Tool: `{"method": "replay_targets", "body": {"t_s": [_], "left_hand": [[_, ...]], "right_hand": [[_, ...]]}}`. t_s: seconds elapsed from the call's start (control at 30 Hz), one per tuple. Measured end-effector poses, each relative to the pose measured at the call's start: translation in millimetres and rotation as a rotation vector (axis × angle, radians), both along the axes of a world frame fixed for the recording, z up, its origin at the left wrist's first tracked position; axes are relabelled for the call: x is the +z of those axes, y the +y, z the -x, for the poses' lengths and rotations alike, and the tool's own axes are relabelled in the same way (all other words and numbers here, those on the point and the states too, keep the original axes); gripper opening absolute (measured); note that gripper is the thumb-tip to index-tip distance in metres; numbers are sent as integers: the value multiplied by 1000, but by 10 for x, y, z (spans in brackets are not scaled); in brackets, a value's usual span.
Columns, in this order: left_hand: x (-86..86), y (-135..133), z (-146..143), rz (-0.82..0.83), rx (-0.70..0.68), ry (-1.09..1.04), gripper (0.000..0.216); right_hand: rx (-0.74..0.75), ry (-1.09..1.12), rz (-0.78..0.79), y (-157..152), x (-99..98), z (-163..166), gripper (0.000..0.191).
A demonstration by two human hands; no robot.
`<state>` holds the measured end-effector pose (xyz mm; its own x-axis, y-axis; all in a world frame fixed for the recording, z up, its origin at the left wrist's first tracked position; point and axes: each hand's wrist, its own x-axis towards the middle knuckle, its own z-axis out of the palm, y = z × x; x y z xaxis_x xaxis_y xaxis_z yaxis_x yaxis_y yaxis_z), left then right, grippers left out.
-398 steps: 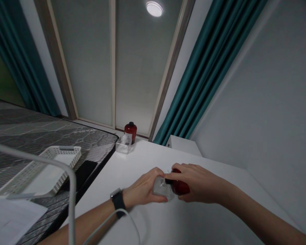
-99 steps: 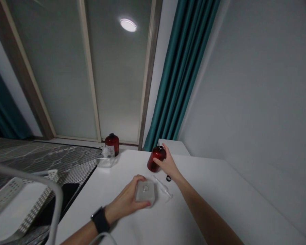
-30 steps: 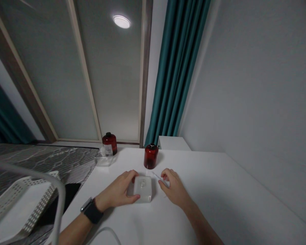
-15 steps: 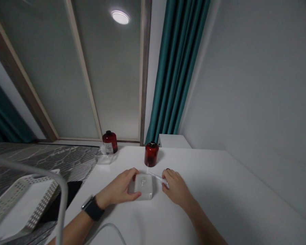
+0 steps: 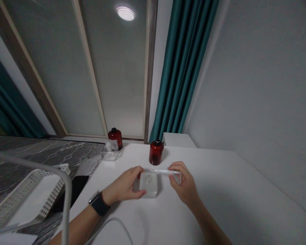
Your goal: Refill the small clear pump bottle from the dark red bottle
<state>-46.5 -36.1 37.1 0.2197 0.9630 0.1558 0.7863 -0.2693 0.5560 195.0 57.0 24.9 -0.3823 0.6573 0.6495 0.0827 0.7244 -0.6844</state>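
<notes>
My left hand point(image 5: 131, 183) is wrapped around the left side of a clear square glass container point(image 5: 149, 190), thumb in front and fingers behind. The container stands on the white table, and a small round shape shows in the middle of its top. My right hand point(image 5: 184, 182) pinches the plunger end of a clear syringe point(image 5: 164, 171). It lies nearly level, its tip pointing left behind the container's back edge. Whether the tip touches the container I cannot tell. Just beyond the syringe stands a dark red bottle point(image 5: 156, 156).
At the table's far left corner are a second red bottle point(image 5: 116, 139) with a label and a clear tray point(image 5: 110, 156) holding something whitish. A grey curved tube point(image 5: 66, 204) crosses the left foreground. Beside the table is a white perforated basket point(image 5: 25, 194). A cable point(image 5: 117, 220) lies in front.
My right hand has turned and shifted its hold back to the syringe's plunger end, so more of the barrel shows. The syringe is now nearly level. The left hand keeps its hold.
</notes>
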Motion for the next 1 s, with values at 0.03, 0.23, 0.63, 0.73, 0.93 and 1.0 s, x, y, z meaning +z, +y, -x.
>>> {"method": "replay_targets", "body": {"t_s": [0.03, 0.23, 0.63, 0.73, 0.93, 1.0], "left_hand": [[11, -1, -3, -2, -5, -3, 38], [-3, 15, -11, 4, -21, -35, 36], [-125, 31, -55, -22, -30, -87, 42], [-161, 36, -119, -30, -40, -99, 45], [-210, 42, -177, -48, -50, -139, 49], [-224, 46, -173, -55, -53, -144, 50]], "right_hand": [[21, 17, 13, -15, 12, 3, 16], [95, 62, -18, -69, 62, 19, 21], [50, 26, 47, -172, -14, 205, 46], [28, -20, 51, -213, -61, 270, 44], [51, -74, -5, -270, -87, 290, 45], [76, -100, 0, -276, -109, 287, 46]]}}
